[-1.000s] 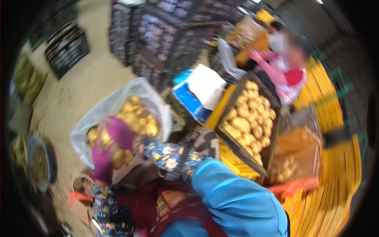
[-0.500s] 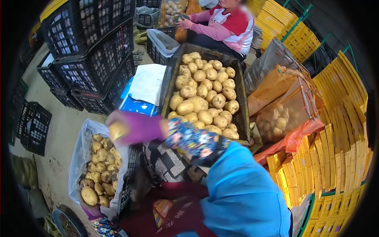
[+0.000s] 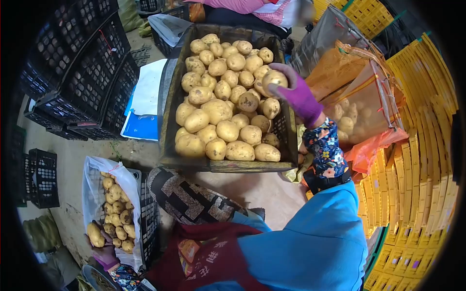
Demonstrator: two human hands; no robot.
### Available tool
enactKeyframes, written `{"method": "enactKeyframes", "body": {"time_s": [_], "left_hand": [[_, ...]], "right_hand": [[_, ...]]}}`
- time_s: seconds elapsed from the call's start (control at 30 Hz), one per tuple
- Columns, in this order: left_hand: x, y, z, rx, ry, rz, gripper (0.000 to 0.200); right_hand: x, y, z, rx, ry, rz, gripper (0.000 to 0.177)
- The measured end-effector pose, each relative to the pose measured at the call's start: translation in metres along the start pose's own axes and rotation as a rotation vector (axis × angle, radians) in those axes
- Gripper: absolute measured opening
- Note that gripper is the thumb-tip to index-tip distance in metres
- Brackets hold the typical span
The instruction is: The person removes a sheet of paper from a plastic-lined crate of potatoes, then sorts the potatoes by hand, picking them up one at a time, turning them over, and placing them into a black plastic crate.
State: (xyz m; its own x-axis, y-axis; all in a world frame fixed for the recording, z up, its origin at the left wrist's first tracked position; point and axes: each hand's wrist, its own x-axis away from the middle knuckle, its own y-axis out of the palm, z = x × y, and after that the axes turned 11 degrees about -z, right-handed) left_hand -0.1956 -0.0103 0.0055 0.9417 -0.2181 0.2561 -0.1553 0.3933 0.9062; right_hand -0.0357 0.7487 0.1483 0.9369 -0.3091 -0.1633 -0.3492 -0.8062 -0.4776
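My right hand [image 3: 300, 96], in a purple glove, grips a potato [image 3: 274, 83] over the right side of a large dark crate [image 3: 228, 166] heaped with potatoes. At the lower left, my left hand [image 3: 104, 251], also gloved in purple, holds a larger oblong potato [image 3: 95, 234] at the near left edge of a lined crate [image 3: 91, 186]. A whitish plastic liner surrounds the potatoes inside that crate. Some of its potatoes carry dark soil.
Black crates [image 3: 82, 68] are stacked at the upper left. Mesh sacks [image 3: 357, 114] of potatoes and stacked yellow crates [image 3: 422, 140] fill the right side. Another person [image 3: 242, 6] sits beyond the large crate. A blue and white packet [image 3: 141, 127] lies left of it.
My right hand has swung from above the lined crate to the right side of the large crate, with a potato in it. The view has shifted. My left hand still holds its potato.
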Motion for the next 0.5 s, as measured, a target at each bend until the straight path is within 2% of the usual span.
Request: {"method": "enactKeyframes", "body": {"time_s": [0.1, 0.2, 0.23, 0.27, 0.3, 0.33, 0.37, 0.43, 0.5], "left_hand": [[-0.006, 0.035, -0.013, -0.205, -0.117, -0.135, 0.047], [0.002, 0.047, -0.026, -1.097, 0.102, -0.08, 0.047], [0.011, 0.06, -0.03, -0.892, 0.094, -0.02, 0.047], [0.014, 0.058, -0.029, -0.928, 0.078, -0.03, 0.049], [0.017, 0.056, -0.027, -0.963, 0.062, -0.04, 0.05], [0.02, 0.054, -0.026, -0.999, 0.047, -0.051, 0.052], [0.019, 0.036, -0.023, -1.282, 0.073, -0.141, 0.053], [0.017, 0.026, -0.02, -1.134, 0.007, -0.175, 0.059], [0.012, 0.032, -0.021, -0.264, -0.143, -0.043, 0.068]], "right_hand": [[-0.001, 0.006, 0.001, 0.094, 0.007, -0.168, 0.062], [0.011, -0.004, 0.005, 0.27, 0.022, -0.252, 0.064], [0.02, -0.01, 0.011, 0.332, 0.026, -0.266, 0.065], [0.028, -0.011, 0.016, 0.395, 0.032, -0.281, 0.066], [0.037, -0.009, 0.018, 0.321, 0.133, -0.299, 0.067], [0.048, -0.004, 0.027, 0.473, 0.166, -0.357, 0.067], [0.059, 0.003, 0.039, 0.624, 0.197, -0.414, 0.066], [0.07, 0.013, 0.039, 0.857, 0.327, -0.559, 0.066], [0.056, 0.025, 0.01, 1.03, 0.512, -0.735, 0.066]]}}
